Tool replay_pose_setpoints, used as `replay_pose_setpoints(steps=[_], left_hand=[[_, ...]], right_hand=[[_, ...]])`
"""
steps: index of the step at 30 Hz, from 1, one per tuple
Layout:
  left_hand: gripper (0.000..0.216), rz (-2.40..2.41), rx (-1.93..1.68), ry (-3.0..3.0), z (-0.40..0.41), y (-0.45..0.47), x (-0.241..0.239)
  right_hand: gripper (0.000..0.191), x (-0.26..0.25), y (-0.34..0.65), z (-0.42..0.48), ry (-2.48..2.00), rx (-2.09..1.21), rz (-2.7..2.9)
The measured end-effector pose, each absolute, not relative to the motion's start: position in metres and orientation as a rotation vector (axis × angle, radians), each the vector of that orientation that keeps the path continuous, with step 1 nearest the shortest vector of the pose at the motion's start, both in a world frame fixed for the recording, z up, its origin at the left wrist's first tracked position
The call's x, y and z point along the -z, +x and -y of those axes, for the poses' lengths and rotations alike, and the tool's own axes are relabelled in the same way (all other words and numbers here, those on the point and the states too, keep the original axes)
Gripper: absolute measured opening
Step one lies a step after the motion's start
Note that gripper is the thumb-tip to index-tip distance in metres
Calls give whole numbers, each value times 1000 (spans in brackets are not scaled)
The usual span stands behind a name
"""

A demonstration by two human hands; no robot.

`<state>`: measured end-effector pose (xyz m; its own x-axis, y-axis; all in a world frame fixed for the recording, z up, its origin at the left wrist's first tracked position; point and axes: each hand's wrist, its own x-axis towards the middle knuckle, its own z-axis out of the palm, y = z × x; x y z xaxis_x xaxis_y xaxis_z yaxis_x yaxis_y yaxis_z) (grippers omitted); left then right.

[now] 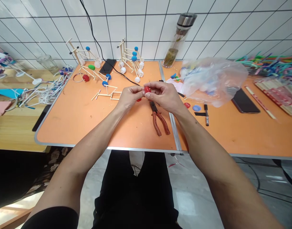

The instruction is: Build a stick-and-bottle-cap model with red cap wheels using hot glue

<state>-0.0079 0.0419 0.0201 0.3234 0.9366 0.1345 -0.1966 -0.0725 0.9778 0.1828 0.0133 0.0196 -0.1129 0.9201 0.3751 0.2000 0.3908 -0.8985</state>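
Note:
Over the orange table, my left hand (129,98) and my right hand (164,95) meet fingertip to fingertip. Both are closed in a pinch at a small round red plastic cap (148,89), partly covered by my fingers. A second red piece (139,100) shows just below my left fingertips. Under my right hand lie pliers (160,122) with reddish-brown handles, their jaws pointing away from me. Left of my left hand is a flat frame of thin wooden sticks (105,94) with blue caps (105,83) at its far end.
Two stick models (90,68) (130,58) with coloured caps stand at the back beside a phone (108,66). A tall glass bottle (175,43), a plastic bag (212,79), a marker (206,115) and another phone (246,101) are to the right. White cords (36,92) lie left.

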Motion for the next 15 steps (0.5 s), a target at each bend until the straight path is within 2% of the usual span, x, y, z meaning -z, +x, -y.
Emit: replay_pose_setpoints(steps=[15], left_hand=[[41, -732, -1049, 1205, -47, -8, -12]], right_hand=[[41, -18, 187, -16, -1038, -595, 1777]])
